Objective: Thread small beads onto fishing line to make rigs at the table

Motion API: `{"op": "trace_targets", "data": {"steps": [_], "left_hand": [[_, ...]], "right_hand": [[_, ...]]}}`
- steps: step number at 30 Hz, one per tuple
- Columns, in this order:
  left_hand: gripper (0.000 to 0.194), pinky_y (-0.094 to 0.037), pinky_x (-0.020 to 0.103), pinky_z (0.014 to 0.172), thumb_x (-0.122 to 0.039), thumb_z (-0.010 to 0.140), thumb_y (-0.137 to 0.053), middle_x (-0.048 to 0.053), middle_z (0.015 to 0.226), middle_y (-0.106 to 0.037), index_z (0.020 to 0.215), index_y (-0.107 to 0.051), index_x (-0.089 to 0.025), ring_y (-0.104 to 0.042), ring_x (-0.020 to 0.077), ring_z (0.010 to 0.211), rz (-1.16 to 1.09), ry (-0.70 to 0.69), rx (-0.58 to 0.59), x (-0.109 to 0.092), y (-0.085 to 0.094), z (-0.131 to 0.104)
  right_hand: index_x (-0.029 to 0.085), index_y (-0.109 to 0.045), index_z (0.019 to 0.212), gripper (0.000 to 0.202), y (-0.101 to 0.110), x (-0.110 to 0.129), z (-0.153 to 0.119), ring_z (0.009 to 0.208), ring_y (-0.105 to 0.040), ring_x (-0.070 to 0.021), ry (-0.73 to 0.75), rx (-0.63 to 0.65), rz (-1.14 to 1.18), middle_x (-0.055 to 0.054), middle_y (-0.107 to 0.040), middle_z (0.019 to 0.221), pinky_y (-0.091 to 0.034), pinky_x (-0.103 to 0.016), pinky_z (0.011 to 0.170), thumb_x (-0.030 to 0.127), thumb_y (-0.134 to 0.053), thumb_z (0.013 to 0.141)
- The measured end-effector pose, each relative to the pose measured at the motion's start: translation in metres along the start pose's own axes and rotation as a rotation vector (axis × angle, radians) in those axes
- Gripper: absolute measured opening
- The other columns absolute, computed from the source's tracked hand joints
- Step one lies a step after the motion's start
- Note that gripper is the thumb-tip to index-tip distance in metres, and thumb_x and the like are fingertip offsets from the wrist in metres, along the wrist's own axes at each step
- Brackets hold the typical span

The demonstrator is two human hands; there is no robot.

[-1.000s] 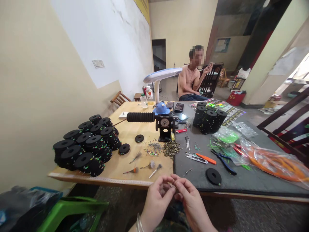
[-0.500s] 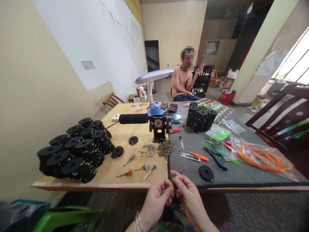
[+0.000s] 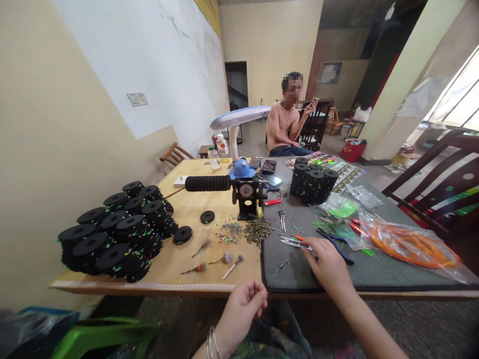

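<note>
Many black foam spools (image 3: 129, 223) stand stacked at left, and a smaller stack (image 3: 315, 184) at far right — this part looks done. Loose beads (image 3: 257, 231) lie in the middle, so some work seems left. The right hand (image 3: 326, 262) touches the small scissors (image 3: 294, 243) on the grey mat (image 3: 297, 278); if it grips them, I cannot tell. The left hand (image 3: 245, 305) is curled near the table (image 3: 170, 273) edge — its content is hidden
</note>
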State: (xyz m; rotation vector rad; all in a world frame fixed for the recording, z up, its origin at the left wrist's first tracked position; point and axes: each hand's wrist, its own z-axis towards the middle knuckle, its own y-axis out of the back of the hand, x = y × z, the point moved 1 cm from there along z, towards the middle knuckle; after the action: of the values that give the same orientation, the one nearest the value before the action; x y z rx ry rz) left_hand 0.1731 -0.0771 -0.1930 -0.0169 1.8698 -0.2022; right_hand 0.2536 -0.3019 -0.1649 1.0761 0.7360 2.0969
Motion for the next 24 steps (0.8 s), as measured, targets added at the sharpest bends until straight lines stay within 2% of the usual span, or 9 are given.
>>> {"op": "trace_targets", "data": {"steps": [4,7,11,17,22,24], "left_hand": [[0.039,-0.028,0.020,0.048,-0.051,0.067,-0.071,-0.004,0.057,-0.054,0.070,-0.053,-0.017,-0.041,0.0073,0.046,-0.012,0.022,-0.006,-0.001,-0.001,-0.002],[0.040,-0.028,0.020,0.048,-0.051,0.066,-0.071,-0.004,0.057,-0.054,0.070,-0.053,-0.017,-0.041,0.0073,0.047,-0.026,0.037,-0.006,0.001,0.000,-0.002],[0.040,-0.027,0.020,0.048,-0.052,0.067,-0.072,-0.004,0.058,-0.054,0.070,-0.052,-0.017,-0.041,0.0069,0.047,-0.054,0.057,0.002,0.006,0.002,-0.002],[0.041,-0.029,0.020,0.049,-0.054,0.068,-0.071,-0.004,0.059,-0.054,0.071,-0.053,-0.017,-0.042,0.0076,0.049,-0.038,0.017,-0.033,0.010,0.006,-0.003],[0.041,-0.032,0.021,0.049,-0.055,0.071,-0.068,-0.003,0.061,-0.054,0.071,-0.054,-0.017,-0.044,0.0093,0.051,0.015,-0.053,-0.071,0.014,0.010,-0.004],[0.040,-0.034,0.021,0.050,-0.055,0.073,-0.067,-0.003,0.061,-0.053,0.071,-0.054,-0.017,-0.044,0.0099,0.052,0.028,-0.079,-0.072,0.016,0.011,-0.004]], "right_hand": [[0.020,-0.066,0.089,0.015,-0.002,-0.017,0.013,0.085,-0.060,-0.0243,0.187,0.221,-0.416,-0.008,-0.071,0.089,-0.045,-0.033,0.076,0.013,-0.054,0.085],[0.019,-0.066,0.085,0.014,-0.008,-0.020,0.015,0.080,-0.059,-0.0235,0.221,0.309,-0.516,-0.008,-0.069,0.085,-0.043,-0.032,0.072,0.009,-0.057,0.083],[0.019,-0.065,0.086,0.015,-0.011,-0.021,0.017,0.080,-0.057,-0.0235,0.221,0.312,-0.512,-0.008,-0.066,0.082,-0.040,-0.031,0.070,0.007,-0.056,0.083],[0.020,-0.060,0.075,0.019,-0.012,-0.018,0.021,0.078,-0.056,-0.0236,0.180,0.270,-0.451,-0.009,-0.063,0.078,-0.040,-0.031,0.070,0.002,-0.053,0.077],[0.020,-0.053,0.075,0.014,-0.007,-0.014,0.020,0.078,-0.059,-0.0249,0.075,0.163,-0.329,-0.010,-0.064,0.077,-0.043,-0.034,0.071,0.012,-0.045,0.082],[0.021,-0.050,0.079,0.010,-0.003,-0.008,0.015,0.074,-0.061,-0.0227,-0.004,0.116,-0.190,-0.009,-0.065,0.078,-0.046,-0.032,0.068,0.017,-0.042,0.085]]}}
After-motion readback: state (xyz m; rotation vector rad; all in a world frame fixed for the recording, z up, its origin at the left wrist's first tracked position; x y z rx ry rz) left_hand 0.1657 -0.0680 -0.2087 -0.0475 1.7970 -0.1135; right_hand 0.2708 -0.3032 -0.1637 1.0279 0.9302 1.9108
